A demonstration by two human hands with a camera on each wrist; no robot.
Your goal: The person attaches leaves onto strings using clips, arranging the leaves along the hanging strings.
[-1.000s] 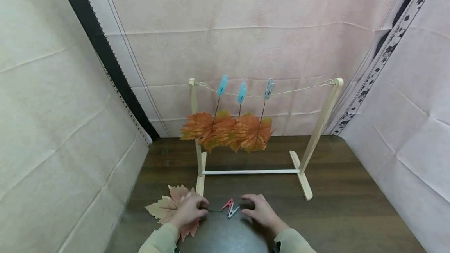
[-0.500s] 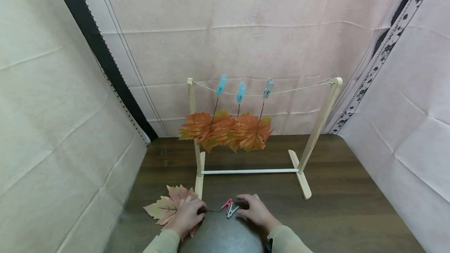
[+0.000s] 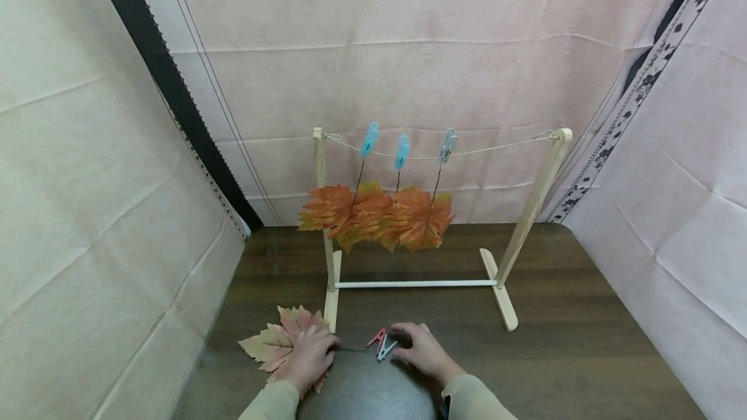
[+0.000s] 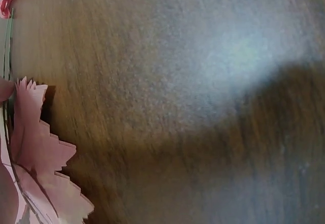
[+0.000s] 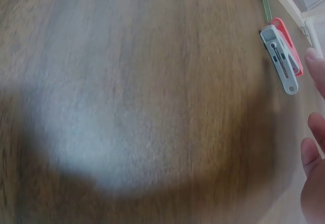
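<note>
A pale pink and cream artificial maple leaf [image 3: 272, 344] lies at the front left of the table. My left hand [image 3: 309, 355] rests over its right part and pinches it near the stem, and that thumb tip [image 4: 6, 89] shows beside the green stem [image 4: 7, 46] in the left wrist view. The stem's end reaches a red clothespin [image 3: 378, 337]. Against that lies a pale grey clothespin [image 3: 384, 349], nearest to my right hand [image 3: 426, 352]. Thumb and fingers of the right hand are spread apart just right of the clothespins, with nothing between them.
Behind the hands stands a wooden rack [image 3: 533, 203] with a string [image 3: 496, 148] and a white lower bar [image 3: 415, 284]. Three blue clothespins [image 3: 402, 152] hold orange maple leaves [image 3: 421, 219] on the string. Pale cloth walls [image 3: 408, 83] enclose the table [image 3: 560, 355].
My right hand has moved left, closer to the clothespins, then stayed nearly still. The left hand has shifted slightly at the leaf. The clothespins and hanging leaves keep their places.
</note>
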